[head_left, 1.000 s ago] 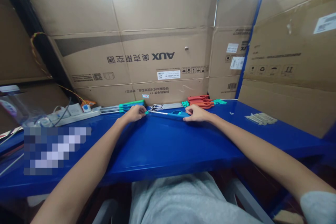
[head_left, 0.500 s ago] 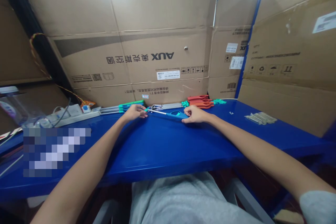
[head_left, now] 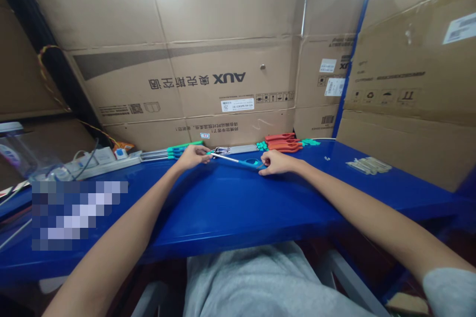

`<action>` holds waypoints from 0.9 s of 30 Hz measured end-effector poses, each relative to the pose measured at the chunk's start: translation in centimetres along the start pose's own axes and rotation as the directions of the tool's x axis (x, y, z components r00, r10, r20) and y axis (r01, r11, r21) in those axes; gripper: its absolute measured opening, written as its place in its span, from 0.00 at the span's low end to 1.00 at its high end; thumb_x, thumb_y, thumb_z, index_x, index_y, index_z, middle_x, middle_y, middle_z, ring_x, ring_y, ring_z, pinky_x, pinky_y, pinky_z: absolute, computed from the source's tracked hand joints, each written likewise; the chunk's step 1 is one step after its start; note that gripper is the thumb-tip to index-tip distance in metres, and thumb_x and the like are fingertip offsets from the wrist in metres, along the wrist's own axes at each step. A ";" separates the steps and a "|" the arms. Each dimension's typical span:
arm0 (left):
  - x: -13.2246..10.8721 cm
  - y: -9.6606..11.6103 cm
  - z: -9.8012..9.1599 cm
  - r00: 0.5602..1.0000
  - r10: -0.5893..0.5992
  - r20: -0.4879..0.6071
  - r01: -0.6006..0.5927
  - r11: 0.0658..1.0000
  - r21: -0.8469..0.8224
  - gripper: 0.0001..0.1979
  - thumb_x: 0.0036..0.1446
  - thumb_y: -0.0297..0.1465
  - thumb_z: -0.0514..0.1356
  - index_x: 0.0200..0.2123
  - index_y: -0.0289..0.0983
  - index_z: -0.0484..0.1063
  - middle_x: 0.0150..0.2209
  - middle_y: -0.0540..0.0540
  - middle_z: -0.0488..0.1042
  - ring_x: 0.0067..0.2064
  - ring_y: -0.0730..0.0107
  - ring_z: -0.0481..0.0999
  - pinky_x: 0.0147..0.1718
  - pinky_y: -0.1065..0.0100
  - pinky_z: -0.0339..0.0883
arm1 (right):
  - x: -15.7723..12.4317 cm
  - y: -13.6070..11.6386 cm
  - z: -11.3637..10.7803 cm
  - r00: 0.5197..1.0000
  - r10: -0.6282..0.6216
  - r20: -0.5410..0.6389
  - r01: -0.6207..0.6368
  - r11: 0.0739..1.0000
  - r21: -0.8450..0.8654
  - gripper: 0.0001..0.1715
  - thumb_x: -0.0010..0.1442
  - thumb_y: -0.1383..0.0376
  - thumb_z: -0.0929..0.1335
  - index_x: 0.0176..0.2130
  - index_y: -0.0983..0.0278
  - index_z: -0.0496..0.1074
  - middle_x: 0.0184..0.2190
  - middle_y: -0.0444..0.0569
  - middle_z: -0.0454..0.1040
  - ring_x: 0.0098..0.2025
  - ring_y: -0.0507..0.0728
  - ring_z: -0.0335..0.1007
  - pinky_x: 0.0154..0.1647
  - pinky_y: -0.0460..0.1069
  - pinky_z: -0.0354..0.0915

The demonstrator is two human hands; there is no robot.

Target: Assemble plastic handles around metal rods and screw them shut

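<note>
A tool with a blue handle (head_left: 247,163) and a thin metal rod (head_left: 227,158) is held between my two hands above the blue table. My right hand (head_left: 277,162) is closed around the right end of the handle, which has an oval opening in it. With its fingertips pinched, my left hand (head_left: 194,157) grips a small green piece (head_left: 209,154) at the rod's left end. The fingers partly cover that piece. Just behind the tool lie a row of thin metal rods (head_left: 243,148), several small green parts (head_left: 262,145) and a stack of red-orange handles (head_left: 284,145).
Blue and green handled rods (head_left: 174,151) lie left of my left hand, near a white power strip (head_left: 111,164). A clear bottle (head_left: 18,151) stands at far left. Small clear packets (head_left: 369,165) lie right. A cardboard wall (head_left: 230,20) closes the table's back (head_left: 238,208).
The view has shifted very slightly. My left hand and the rod's left end sit a touch further right and higher; my right hand keeps its hold on the handle.
</note>
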State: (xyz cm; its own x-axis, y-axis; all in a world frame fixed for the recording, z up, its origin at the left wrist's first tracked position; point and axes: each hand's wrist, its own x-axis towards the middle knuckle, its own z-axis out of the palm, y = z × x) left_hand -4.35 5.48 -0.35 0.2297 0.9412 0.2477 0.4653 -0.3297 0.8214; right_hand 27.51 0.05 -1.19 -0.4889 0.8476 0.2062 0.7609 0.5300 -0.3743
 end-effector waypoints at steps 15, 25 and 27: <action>-1.1 1.9 3.6 0.947 0.194 0.257 -0.241 0.957 0.165 0.14 0.44 0.38 0.68 0.31 0.34 0.75 0.23 0.47 0.76 0.25 0.68 0.75 0.25 0.70 0.67 | 0.4 -1.2 2.2 0.978 -0.185 -0.097 0.193 0.978 0.077 0.15 0.56 0.68 0.66 0.21 0.63 0.58 0.19 0.39 0.59 0.23 0.48 0.52 0.27 0.45 0.50; -0.9 1.7 3.6 0.944 0.190 0.269 -0.245 0.951 0.187 0.14 0.45 0.38 0.67 0.30 0.33 0.74 0.22 0.46 0.76 0.24 0.69 0.75 0.24 0.71 0.66 | 0.6 -0.1 1.3 0.979 -0.144 -0.145 0.146 0.989 0.005 0.21 0.47 0.71 0.71 0.21 0.63 0.53 0.21 0.40 0.61 0.25 0.49 0.57 0.28 0.44 0.53; -1.1 1.8 3.7 0.940 0.194 0.280 -0.254 0.947 0.198 0.14 0.45 0.38 0.67 0.30 0.33 0.74 0.22 0.46 0.76 0.24 0.69 0.75 0.24 0.71 0.66 | 0.5 0.0 1.5 0.973 -0.160 -0.168 0.170 0.984 0.047 0.22 0.48 0.70 0.71 0.20 0.63 0.51 0.21 0.40 0.63 0.25 0.48 0.59 0.28 0.44 0.54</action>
State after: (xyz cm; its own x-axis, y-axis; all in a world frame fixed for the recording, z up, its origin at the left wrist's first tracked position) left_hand -0.64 3.57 -1.01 0.5457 0.8003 0.2484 0.5515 -0.5662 0.6126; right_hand 26.60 0.48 -2.48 -0.5254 0.7444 0.4121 0.6461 0.6642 -0.3760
